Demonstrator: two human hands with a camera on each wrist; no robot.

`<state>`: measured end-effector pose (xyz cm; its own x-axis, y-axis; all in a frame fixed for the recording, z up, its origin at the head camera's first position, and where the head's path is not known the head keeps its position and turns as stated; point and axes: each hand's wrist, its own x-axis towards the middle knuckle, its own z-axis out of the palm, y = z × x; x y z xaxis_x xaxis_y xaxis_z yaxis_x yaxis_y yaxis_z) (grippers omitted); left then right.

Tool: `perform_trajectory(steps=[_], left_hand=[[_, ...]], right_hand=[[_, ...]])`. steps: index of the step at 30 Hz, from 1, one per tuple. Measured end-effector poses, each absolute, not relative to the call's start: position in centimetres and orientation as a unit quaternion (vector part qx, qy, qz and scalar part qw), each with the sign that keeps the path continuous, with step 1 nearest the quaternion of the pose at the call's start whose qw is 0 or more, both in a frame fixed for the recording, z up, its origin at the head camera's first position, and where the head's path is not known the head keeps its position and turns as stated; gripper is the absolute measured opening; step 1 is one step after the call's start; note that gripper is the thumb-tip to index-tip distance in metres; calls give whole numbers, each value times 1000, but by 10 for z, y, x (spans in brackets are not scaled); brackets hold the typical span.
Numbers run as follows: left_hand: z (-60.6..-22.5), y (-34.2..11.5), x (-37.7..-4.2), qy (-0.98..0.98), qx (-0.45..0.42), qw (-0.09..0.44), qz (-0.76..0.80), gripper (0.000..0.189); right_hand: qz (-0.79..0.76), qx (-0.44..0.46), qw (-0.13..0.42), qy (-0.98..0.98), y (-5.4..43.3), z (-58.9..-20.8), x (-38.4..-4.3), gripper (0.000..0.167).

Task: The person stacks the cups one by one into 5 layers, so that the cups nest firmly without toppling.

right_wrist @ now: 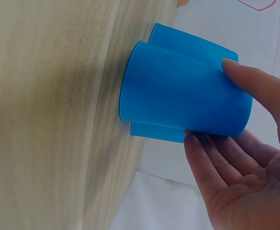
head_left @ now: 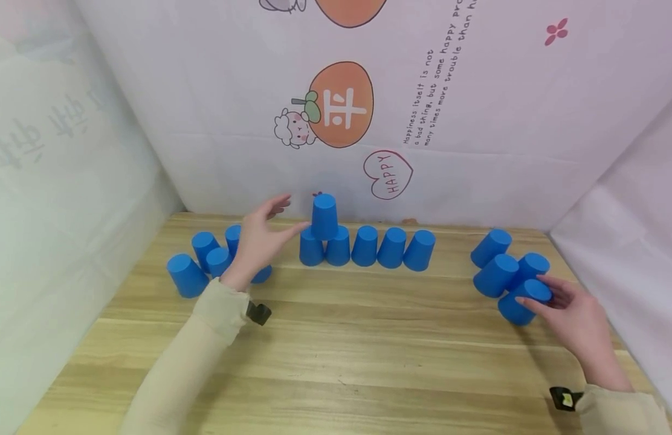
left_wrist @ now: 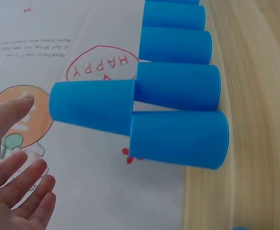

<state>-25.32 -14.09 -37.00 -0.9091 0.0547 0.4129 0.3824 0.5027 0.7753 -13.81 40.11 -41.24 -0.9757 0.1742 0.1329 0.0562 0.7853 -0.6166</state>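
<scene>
Cream fabric sleeves (head_left: 173, 362) nearest, reaching over a pale wood-grain table (head_left: 368, 344). Right hand (head_left: 581, 320): thumb on one side, fingers on the other, pinching an upside-down blue tapered cup (right_wrist: 183, 91), smooth-walled; cannot tell whether its rim touches the wood. Three more inverted blue cups (head_left: 495, 275) clustered just beyond those fingertips. Left hand (head_left: 258, 238): thumb spread wide from the fingers, these slightly parted. Just beside that thumb, a small gap between, an inverted blue upper cup (head_left: 324, 217) straddles the two leftmost of a five-cup blue row (head_left: 365, 246); row extends rightward from the thumb. Left of the left fingers, a further blue cluster (head_left: 186, 275), at least five cups, partly hidden by hand and wrist. White printed cloth (head_left: 232, 151) hangs beyond both hands' fingers.
</scene>
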Motion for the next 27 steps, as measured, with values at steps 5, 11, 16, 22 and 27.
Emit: perform_trajectory(steps=[5, 11, 16, 22, 27], left_hand=[[-374, -166, -234, -844, -117, 212, -479, 66], [-386, -188, -218, -852, -85, 205, -474, 65], [-396, -198, -213, -866, -63, 186, -460, 60], [-402, -202, -212, -870, -52, 168, -461, 61], [-404, -201, -213, -872, -50, 156, -462, 62]], right_hand=[[320, -63, 85, -941, 402, -413, -139, 81], [313, -59, 93, -943, 399, -407, -135, 80], [312, -39, 114, -942, 392, -398, -132, 76], [313, -18, 132, -940, 375, -380, -128, 74], [312, 6, 151, -938, 358, -366, -125, 70]])
